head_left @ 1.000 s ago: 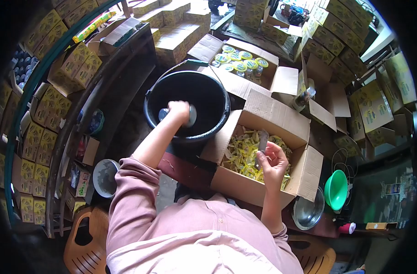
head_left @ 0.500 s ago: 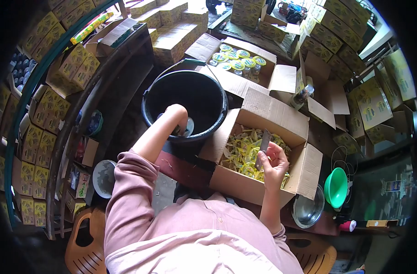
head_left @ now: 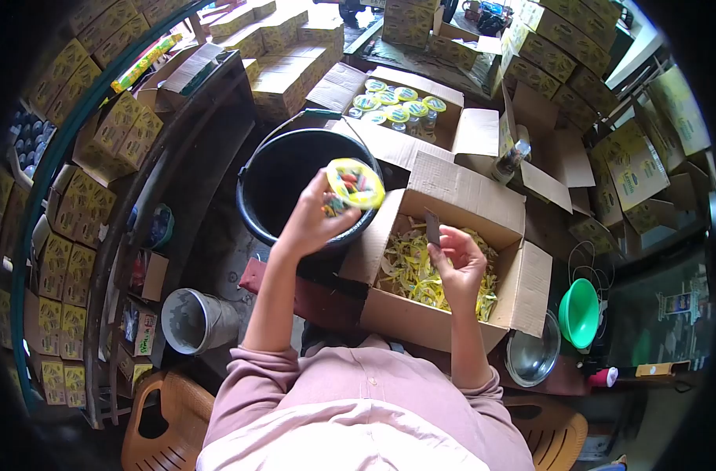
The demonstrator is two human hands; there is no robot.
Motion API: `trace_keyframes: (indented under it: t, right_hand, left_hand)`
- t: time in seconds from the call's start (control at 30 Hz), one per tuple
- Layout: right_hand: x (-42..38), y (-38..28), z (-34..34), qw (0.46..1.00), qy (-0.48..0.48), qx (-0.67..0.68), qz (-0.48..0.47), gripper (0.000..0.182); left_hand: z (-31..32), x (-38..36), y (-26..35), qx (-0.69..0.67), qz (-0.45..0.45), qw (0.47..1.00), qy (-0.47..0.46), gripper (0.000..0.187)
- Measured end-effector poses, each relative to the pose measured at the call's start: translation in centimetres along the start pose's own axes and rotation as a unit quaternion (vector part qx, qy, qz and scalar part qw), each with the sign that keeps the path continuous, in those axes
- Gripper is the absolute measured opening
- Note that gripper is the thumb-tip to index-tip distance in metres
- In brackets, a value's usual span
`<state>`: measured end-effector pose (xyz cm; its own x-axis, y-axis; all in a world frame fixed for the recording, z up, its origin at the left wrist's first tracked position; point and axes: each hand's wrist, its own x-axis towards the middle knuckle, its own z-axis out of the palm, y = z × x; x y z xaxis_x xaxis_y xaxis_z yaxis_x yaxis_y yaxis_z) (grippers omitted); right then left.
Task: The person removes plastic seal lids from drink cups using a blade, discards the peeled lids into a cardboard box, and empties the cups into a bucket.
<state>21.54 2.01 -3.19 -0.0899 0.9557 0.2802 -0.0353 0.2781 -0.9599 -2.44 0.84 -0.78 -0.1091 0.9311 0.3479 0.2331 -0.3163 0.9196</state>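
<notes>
Daylight comes strongly from the far side, where the open area turns almost white and the tops of the stacked cartons (head_left: 291,67) look washed out. Toward the near right corner of the table (head_left: 568,381), the light is softer and dimmer. The inside of the bucket (head_left: 275,169) falls into deep shadow, and so does the left shelf (head_left: 209,137). The pale apron (head_left: 318,439) is bright, with few details. The jar (head_left: 353,185) in the left hand (head_left: 307,218) is slightly blurred, while the blade (head_left: 432,228) in the right hand (head_left: 460,263) appears dark. Wide-lens distortion bends the shelf, and black surrounds the round view.
</notes>
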Motion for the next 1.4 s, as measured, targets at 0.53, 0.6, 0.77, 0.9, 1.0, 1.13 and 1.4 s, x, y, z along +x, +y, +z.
trace_keyframes:
  t: [0.53, 0.6, 0.77, 0.9, 1.0, 1.13, 1.4]
  right_hand:
    - [3.0, -5.8, -0.4, 0.772, -0.139, -0.395, -0.478, 0.020]
    - [3.0, -5.7, -0.4, 0.763, -0.139, -0.396, -0.491, 0.020]
    - [3.2, -5.7, -0.8, 0.741, -0.140, -0.397, -0.524, 0.018]
    - [3.2, -5.8, -1.1, 0.727, -0.134, -0.396, -0.544, 0.016]
    - [3.2, -5.7, -1.2, 0.726, -0.134, -0.391, -0.549, 0.015]
    - [3.0, -5.8, -1.2, 0.727, -0.146, -0.384, -0.550, 0.016]
    - [2.6, -6.9, -0.4, 0.741, -0.157, -0.358, -0.546, 0.030]
  left_hand:
    - [4.0, -4.3, 3.6, 0.119, 0.068, 0.990, -0.007, 0.056]
    - [4.1, -4.3, 3.8, 0.133, 0.067, 0.989, -0.002, 0.054]
    - [4.4, -4.3, 4.4, 0.114, 0.064, 0.991, -0.003, 0.054]
    - [4.3, -4.2, 5.0, 0.078, 0.064, 0.994, -0.036, 0.053]
    - [4.3, -4.1, 5.1, 0.060, 0.057, 0.995, -0.053, 0.052]
    - [4.4, -4.1, 5.0, 0.072, 0.062, 0.993, -0.069, 0.050]
    - [3.1, -4.3, 5.2, 0.067, 0.023, 0.990, -0.123, 0.048]
